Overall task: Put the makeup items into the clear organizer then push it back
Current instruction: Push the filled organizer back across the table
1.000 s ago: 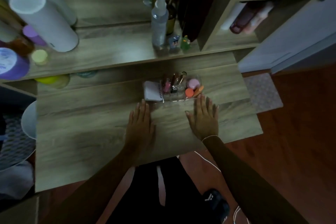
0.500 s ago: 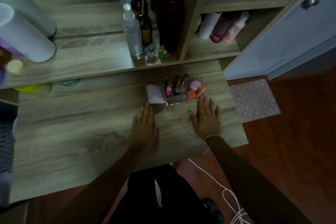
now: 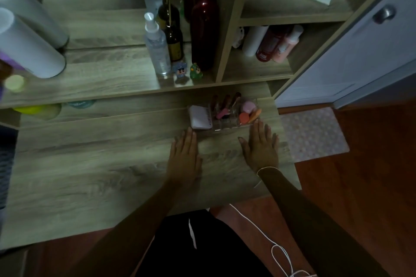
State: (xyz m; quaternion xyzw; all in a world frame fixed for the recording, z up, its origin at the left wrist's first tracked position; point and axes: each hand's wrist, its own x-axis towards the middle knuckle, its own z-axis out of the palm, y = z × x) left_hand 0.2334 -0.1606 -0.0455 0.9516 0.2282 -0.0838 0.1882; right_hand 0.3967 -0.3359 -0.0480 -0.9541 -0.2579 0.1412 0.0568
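Observation:
The clear organizer (image 3: pixel 227 127) sits on the wooden desk, near the raised shelf's front. It holds a white compact (image 3: pixel 199 117), several lipsticks and tubes (image 3: pixel 224 108), a pink sponge (image 3: pixel 247 107), an orange sponge (image 3: pixel 244 117) and an orange stick (image 3: pixel 255 114). My left hand (image 3: pixel 184 157) lies flat on the desk with fingers together, its fingertips at the organizer's near left corner. My right hand (image 3: pixel 261 148) lies flat too, fingertips touching the organizer's near right edge. Neither hand holds anything.
A raised shelf (image 3: pixel 112 78) behind the organizer carries a spray bottle (image 3: pixel 157 51), a dark bottle (image 3: pixel 174 40), a tall red bottle (image 3: pixel 203 29) and two small figurines (image 3: pixel 188 71). White cylinders (image 3: pixel 29 47) stand at left. A cubby (image 3: pixel 270 47) at right holds bottles.
The view has tilted up and shifted, showing more of the shelves. Both hands and the organizer sit slightly further back toward the shelf; the hands stay flat behind it.

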